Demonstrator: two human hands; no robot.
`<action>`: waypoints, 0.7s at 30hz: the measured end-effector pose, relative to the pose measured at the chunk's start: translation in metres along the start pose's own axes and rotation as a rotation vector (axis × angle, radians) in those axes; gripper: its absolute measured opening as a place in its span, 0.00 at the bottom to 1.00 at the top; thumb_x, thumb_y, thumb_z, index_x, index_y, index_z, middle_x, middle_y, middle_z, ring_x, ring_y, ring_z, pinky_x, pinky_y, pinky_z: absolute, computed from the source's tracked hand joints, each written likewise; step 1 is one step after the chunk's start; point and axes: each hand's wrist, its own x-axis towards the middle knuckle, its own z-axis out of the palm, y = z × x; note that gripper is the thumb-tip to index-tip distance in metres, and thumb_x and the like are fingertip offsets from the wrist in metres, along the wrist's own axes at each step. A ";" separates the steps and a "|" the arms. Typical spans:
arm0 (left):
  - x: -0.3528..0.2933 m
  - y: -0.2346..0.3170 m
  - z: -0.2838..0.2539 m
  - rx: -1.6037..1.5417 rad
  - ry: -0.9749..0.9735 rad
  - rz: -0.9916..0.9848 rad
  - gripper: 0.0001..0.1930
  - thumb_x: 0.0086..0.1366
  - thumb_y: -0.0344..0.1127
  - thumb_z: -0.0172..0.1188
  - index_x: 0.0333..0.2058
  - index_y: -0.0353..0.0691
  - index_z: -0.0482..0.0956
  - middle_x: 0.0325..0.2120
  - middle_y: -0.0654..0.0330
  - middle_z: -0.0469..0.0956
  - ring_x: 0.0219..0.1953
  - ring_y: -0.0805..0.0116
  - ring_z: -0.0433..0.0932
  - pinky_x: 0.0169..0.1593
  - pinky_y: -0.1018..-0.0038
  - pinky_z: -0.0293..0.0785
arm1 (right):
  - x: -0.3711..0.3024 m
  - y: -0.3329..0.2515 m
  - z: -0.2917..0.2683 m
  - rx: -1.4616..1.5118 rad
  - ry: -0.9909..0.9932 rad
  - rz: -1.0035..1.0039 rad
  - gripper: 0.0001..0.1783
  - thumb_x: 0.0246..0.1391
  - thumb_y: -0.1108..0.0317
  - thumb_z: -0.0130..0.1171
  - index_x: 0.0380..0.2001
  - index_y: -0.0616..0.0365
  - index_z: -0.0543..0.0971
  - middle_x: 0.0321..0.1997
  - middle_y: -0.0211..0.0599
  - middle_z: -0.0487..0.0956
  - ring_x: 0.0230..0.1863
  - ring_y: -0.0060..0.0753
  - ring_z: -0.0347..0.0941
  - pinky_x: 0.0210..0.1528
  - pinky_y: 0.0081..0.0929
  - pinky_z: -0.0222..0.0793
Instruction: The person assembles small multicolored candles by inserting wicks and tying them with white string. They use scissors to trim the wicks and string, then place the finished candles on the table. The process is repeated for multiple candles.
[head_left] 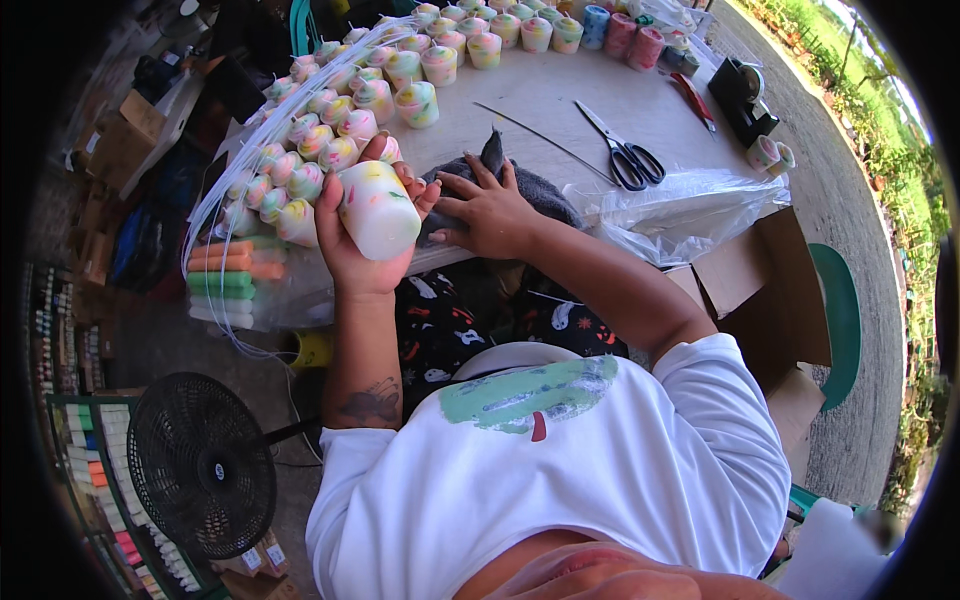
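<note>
My left hand (350, 262) is raised at the near table edge, its fingers wrapped round a white cup-shaped candle (378, 215) with pink, yellow and green flecks. The candle is tilted, its plain pale end toward me. To its right, my right hand (497, 218) lies spread on a dark grey cloth (548, 190), pressing on it with nothing in its fingers. Many similar candles with swirled pastel tops (372, 98) stand in rows beyond and left of my left hand. Long white wicks (237, 140) run along the table's left edge.
Black-handled scissors (632, 163) and a thin metal rod (540, 140) lie beyond the cloth. Clear plastic (680, 215) and an open cardboard box (770, 270) are at right. Farther back stands a tape dispenser (743, 105). Coloured sticks (220, 285) lie left, above a black fan (203, 465).
</note>
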 end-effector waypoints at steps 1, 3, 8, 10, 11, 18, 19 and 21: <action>-0.001 -0.002 -0.009 -0.023 0.026 -0.038 0.36 0.61 0.59 0.48 0.59 0.37 0.62 0.35 0.55 0.74 0.37 0.64 0.74 0.58 0.58 0.60 | -0.002 0.006 -0.003 0.097 -0.067 -0.039 0.21 0.52 0.49 0.56 0.45 0.47 0.77 0.54 0.36 0.70 0.59 0.47 0.60 0.55 0.49 0.58; -0.004 -0.007 -0.026 -0.103 0.051 -0.098 0.31 0.62 0.59 0.47 0.52 0.38 0.69 0.35 0.55 0.74 0.37 0.62 0.75 0.54 0.59 0.64 | -0.015 0.027 -0.021 0.294 -0.206 -0.114 0.20 0.46 0.59 0.64 0.44 0.49 0.77 0.53 0.35 0.71 0.54 0.44 0.64 0.53 0.42 0.61; -0.003 -0.019 -0.034 -0.129 0.144 -0.157 0.28 0.63 0.56 0.48 0.49 0.38 0.71 0.33 0.52 0.76 0.36 0.60 0.75 0.49 0.62 0.69 | -0.062 0.065 -0.106 0.231 -0.291 -0.148 0.16 0.36 0.63 0.69 0.27 0.54 0.75 0.33 0.36 0.71 0.37 0.41 0.68 0.41 0.35 0.65; 0.001 -0.030 -0.035 -0.152 0.133 -0.196 0.27 0.64 0.56 0.48 0.49 0.38 0.71 0.33 0.51 0.76 0.36 0.60 0.75 0.48 0.62 0.70 | -0.059 0.091 -0.143 0.110 -0.050 -0.050 0.16 0.37 0.64 0.69 0.20 0.57 0.70 0.23 0.38 0.68 0.27 0.46 0.68 0.31 0.37 0.66; 0.004 -0.035 -0.035 -0.162 0.121 -0.213 0.27 0.64 0.56 0.47 0.48 0.38 0.71 0.34 0.51 0.77 0.35 0.60 0.75 0.48 0.62 0.70 | -0.058 0.106 -0.164 -0.016 -0.021 0.087 0.16 0.38 0.64 0.69 0.21 0.58 0.70 0.25 0.39 0.69 0.28 0.47 0.69 0.32 0.38 0.66; 0.011 -0.054 -0.038 -0.110 0.136 -0.214 0.24 0.66 0.54 0.46 0.46 0.39 0.73 0.35 0.49 0.77 0.38 0.57 0.77 0.52 0.60 0.70 | -0.072 0.101 -0.175 -0.562 -0.017 0.281 0.22 0.46 0.62 0.65 0.46 0.53 0.76 0.51 0.39 0.74 0.56 0.43 0.66 0.54 0.43 0.60; 0.010 -0.057 -0.042 -0.106 0.153 -0.217 0.23 0.66 0.54 0.45 0.45 0.39 0.73 0.36 0.50 0.77 0.39 0.57 0.77 0.52 0.60 0.70 | -0.084 0.078 -0.160 -0.188 -0.207 0.332 0.22 0.45 0.61 0.65 0.45 0.52 0.76 0.50 0.38 0.74 0.55 0.42 0.66 0.54 0.45 0.59; 0.010 -0.063 -0.047 -0.096 0.173 -0.227 0.23 0.67 0.54 0.45 0.45 0.40 0.73 0.36 0.50 0.77 0.40 0.57 0.77 0.51 0.59 0.70 | -0.116 0.034 -0.118 0.220 -0.548 0.344 0.20 0.45 0.61 0.64 0.42 0.53 0.76 0.45 0.36 0.74 0.52 0.42 0.68 0.54 0.45 0.58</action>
